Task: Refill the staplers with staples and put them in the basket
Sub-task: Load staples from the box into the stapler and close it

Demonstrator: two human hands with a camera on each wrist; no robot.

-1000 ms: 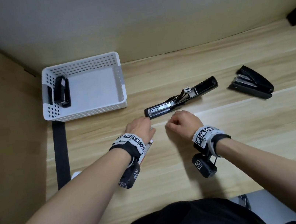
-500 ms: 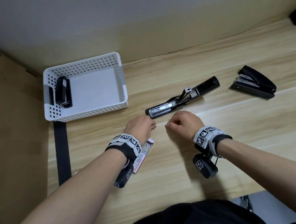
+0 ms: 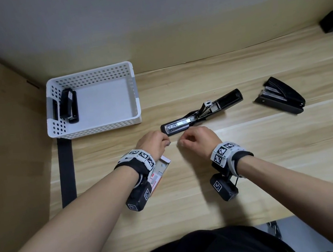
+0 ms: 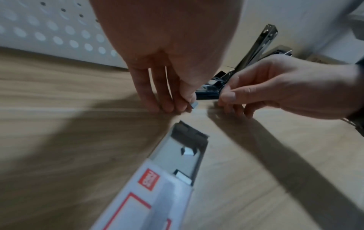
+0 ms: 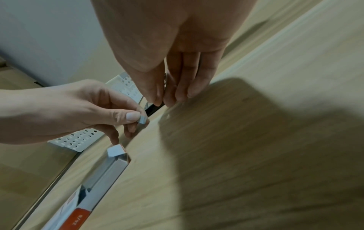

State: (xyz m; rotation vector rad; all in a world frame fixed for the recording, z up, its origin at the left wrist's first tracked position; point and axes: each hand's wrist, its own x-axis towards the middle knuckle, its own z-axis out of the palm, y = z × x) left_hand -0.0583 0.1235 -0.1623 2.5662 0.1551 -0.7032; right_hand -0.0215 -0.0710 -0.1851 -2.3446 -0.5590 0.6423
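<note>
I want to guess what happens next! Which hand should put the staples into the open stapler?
Probably the left hand. It already pinches the small strip of staples, right by the near end of the open stapler. The right hand is just as close, but its curled fingers seem to hold nothing.

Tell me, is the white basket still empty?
No, a black stapler already lies inside the white basket, against its left wall.

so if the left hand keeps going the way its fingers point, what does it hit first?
Most likely the near end of the opened stapler, which lies just beyond the left hand. That hand pinches a short staple strip. The gap looks small, but depth is unclear.
</note>
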